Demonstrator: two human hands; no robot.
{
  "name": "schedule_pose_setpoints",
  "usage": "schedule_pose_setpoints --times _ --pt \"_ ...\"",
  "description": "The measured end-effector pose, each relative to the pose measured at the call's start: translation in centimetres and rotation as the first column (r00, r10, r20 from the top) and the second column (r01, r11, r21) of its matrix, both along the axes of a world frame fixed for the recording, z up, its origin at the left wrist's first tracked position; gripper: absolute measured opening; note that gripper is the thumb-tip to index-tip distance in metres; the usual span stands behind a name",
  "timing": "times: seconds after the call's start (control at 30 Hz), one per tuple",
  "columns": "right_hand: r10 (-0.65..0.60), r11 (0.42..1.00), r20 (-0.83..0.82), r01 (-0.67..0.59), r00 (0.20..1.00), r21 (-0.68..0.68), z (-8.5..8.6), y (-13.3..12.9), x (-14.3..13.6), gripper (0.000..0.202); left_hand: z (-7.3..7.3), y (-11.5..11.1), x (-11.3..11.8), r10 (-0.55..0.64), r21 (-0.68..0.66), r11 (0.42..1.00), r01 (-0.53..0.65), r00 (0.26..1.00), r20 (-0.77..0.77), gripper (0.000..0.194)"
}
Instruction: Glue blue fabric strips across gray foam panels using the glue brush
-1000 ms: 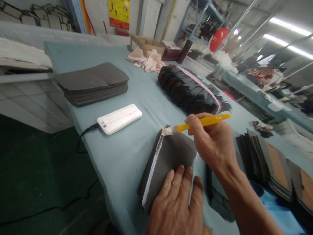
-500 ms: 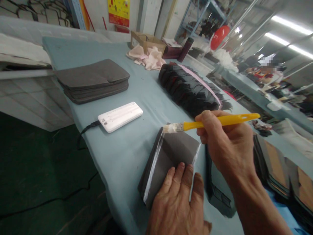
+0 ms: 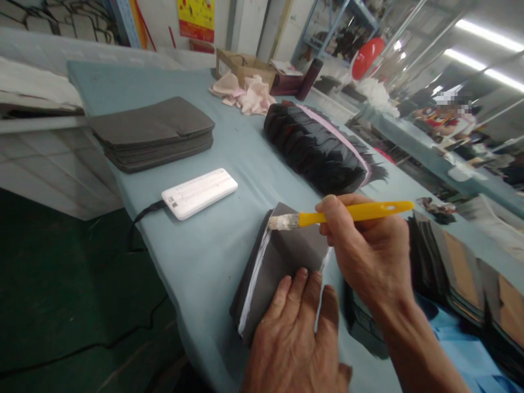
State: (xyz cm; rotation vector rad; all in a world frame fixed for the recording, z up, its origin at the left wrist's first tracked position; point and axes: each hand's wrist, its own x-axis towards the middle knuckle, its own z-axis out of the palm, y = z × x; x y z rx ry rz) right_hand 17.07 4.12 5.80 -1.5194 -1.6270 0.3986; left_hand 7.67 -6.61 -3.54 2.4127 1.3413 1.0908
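My left hand (image 3: 297,333) lies flat, fingers stretched, on a small stack of dark grey pieces (image 3: 286,251). White paste runs along the stack's left edge, with a shorter streak on its right edge. A yellow-handled brush (image 3: 356,212) is pinched in my right hand (image 3: 372,251), above the stack's right side. The brush's whitened bristles touch the top left corner of the upper piece. Left of the stack lies a white power bank (image 3: 200,194) with a black cable plugged in.
Behind are a larger dark stack (image 3: 153,131), a black bundle with a pink band (image 3: 317,144), pink cloth (image 3: 249,95) and a cardboard box (image 3: 245,68). Dark and tan pieces (image 3: 458,267) lie at the right. A person (image 3: 450,117) is in the background.
My right hand and the brush have moved left and slightly down, bringing the bristles onto the left edge. My left hand stays on the stack.
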Motion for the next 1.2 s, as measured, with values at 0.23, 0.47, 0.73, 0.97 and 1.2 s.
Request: schedule_pose_setpoints --times 0.23,0.47,0.73,0.97,1.2 --pt "0.005 1.0 0.073 -0.006 0.997 0.004 -0.6 0.2 -0.1 0.034 0.1 0.4 -0.1 0.029 0.056 0.998 -0.03 0.999 0.018 0.073" --pt "-0.039 0.998 0.087 0.034 0.995 0.056 -0.7 1.5 0.0 0.035 0.1 0.5 -0.1 0.042 0.075 0.996 -0.044 0.999 0.033 0.059" --pt "-0.074 0.991 0.161 0.055 0.984 0.118 -0.5 2.7 0.2 0.036 -0.3 0.3 -0.1 0.03 0.065 0.997 -0.03 1.0 0.005 0.063" --pt "-0.072 0.993 0.165 0.056 0.984 0.1 -0.6 3.7 0.5 0.036 -0.1 0.1 -0.3 0.016 0.042 0.999 -0.016 1.0 -0.003 0.07" --pt "-0.052 0.997 0.081 0.046 0.995 0.064 -0.8 3.9 0.5 0.04 0.2 0.1 -0.3 -0.032 -0.049 0.998 0.028 0.997 -0.076 0.073"
